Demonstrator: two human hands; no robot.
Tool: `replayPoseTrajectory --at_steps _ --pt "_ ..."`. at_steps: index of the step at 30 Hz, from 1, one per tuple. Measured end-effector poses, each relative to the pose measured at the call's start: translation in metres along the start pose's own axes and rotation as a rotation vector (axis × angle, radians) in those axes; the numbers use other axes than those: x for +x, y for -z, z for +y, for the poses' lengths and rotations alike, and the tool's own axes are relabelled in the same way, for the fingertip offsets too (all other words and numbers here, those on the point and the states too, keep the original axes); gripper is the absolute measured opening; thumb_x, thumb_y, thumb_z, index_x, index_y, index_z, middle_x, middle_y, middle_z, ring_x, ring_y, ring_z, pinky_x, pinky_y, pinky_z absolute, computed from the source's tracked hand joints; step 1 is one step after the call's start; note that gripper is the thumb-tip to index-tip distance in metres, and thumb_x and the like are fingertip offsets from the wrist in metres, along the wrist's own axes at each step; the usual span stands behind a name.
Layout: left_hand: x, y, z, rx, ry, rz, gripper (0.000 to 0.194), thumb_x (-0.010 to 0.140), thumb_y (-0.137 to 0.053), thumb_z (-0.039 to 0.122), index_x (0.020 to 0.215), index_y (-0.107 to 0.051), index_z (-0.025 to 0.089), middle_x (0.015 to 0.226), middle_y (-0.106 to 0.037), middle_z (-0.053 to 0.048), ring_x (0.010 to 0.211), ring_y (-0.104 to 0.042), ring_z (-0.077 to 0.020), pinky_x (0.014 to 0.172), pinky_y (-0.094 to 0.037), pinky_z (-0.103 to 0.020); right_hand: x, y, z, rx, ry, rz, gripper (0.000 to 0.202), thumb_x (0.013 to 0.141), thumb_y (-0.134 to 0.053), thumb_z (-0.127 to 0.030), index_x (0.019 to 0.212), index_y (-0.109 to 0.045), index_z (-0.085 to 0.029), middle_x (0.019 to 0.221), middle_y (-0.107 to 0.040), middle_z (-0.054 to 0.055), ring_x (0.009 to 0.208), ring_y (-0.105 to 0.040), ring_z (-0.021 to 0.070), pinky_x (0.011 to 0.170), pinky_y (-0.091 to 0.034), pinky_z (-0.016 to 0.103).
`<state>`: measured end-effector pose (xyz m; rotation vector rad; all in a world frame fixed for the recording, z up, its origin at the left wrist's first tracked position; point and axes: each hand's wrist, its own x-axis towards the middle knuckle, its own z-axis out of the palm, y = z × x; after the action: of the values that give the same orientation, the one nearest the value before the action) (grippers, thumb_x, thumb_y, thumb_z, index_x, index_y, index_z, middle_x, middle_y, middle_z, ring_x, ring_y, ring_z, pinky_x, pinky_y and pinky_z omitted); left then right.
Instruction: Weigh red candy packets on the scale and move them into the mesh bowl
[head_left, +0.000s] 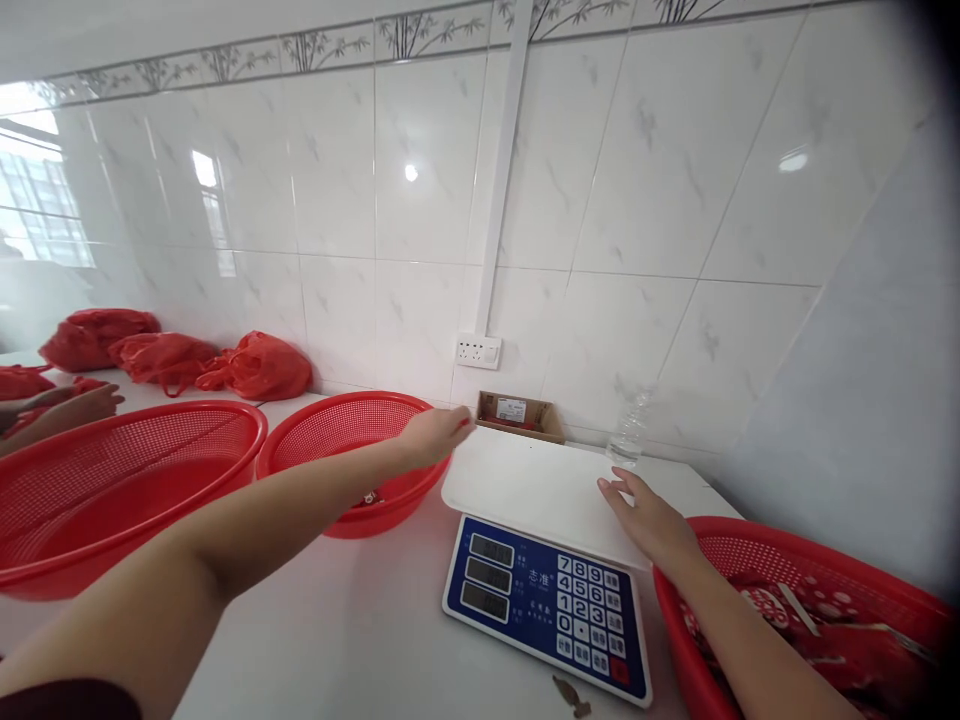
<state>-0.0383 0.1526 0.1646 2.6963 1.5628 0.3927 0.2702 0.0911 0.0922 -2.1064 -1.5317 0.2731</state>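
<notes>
My left hand [435,438] is over the right rim of a red mesh basket [349,415], near the scale's left edge. Its fingers are closed, and a small red bit shows at the fingertips, too small to name. Over the right side of the scale's bare white plate [525,485] is my right hand [645,515], fingers apart and holding nothing. The blue keypad panel [536,600] with its displays faces me. At the right, a red basket [795,535] of red packets [832,640] is partly hidden by my right forearm. A few small items lie in the left basket.
Another red basket [180,430] stands at the left, with a co-worker's hands [79,412] beyond it. Red bags [262,368] lie along the wall. Behind the scale are a cardboard box [551,422] and a clear plastic bottle [628,432].
</notes>
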Motion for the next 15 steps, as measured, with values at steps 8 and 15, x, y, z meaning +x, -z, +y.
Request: replayPoseTrajectory --at_steps 8,15 --pt "-0.075 0.011 -0.035 -0.039 0.105 0.015 0.048 0.089 -0.035 0.047 0.130 -0.039 0.022 0.131 -0.048 -0.010 0.113 -0.050 -0.0269 0.088 -0.043 -0.037 -0.003 0.004 -0.007 0.018 -0.031 0.143 0.054 0.086 -0.031 -0.045 0.129 -0.045 -0.016 0.127 -0.057 0.009 0.110 -0.054 0.0275 0.094 -0.038 0.041" --pt "-0.145 -0.049 0.047 -0.552 -0.507 0.002 0.035 0.091 -0.037 0.040 0.120 -0.048 0.024 0.112 -0.061 -0.006 0.097 -0.059 -0.0148 0.087 -0.046 -0.025 -0.008 0.053 0.011 -0.031 -0.249 0.379 0.053 0.088 -0.024 -0.031 0.130 -0.041 -0.005 0.121 -0.058 0.020 0.105 -0.058 0.0261 0.086 -0.045 0.036"
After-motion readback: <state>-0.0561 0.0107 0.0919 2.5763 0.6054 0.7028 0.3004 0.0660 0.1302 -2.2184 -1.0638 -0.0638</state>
